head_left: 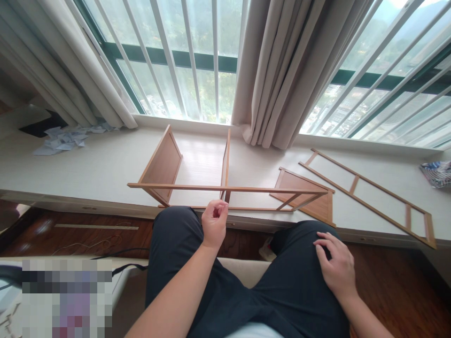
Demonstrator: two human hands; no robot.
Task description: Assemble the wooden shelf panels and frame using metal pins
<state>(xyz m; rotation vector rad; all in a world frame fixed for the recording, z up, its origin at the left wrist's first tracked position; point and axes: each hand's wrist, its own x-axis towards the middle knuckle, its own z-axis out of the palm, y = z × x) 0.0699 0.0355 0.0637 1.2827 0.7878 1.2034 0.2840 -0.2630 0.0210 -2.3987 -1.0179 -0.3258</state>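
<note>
Just in front of the upper long rail of a wooden frame, the left hand (214, 224) has its grip narrowed to a pinch, thumb against fingertips, on a slim pale piece (224, 196) too small to make out. That piece points up towards the spot where the frame's middle divider (226, 159) meets the rail; whether it touches the wood cannot be told. The right hand (336, 265) lies on the right thigh, its grip loose and holding nothing, fingers slightly curved and a little apart.

The wooden frame (190, 188) stands on the white window ledge (98, 164), right before the knees. Two long rails run along its near side, one above the other; a solid end panel (164, 164) rises at its left, and short slats join the rails at its right. Behind that right end, a loose wooden panel (319, 202) lies on the ledge, partly covered by the slats in this view. Farther right lies a ladder-like frame (354, 185) with several crosspieces, one corner reaching over the ledge's near edge. Near the far right end sits a striped bundle (437, 173).

Crumpled white papers (63, 141) are heaped at the far left, beside the left curtain (81, 61). A second gathered curtain (275, 70) hangs between the barred windows. Below, a pale strip (97, 227) lies on the dark wooden floor (35, 234).
</note>
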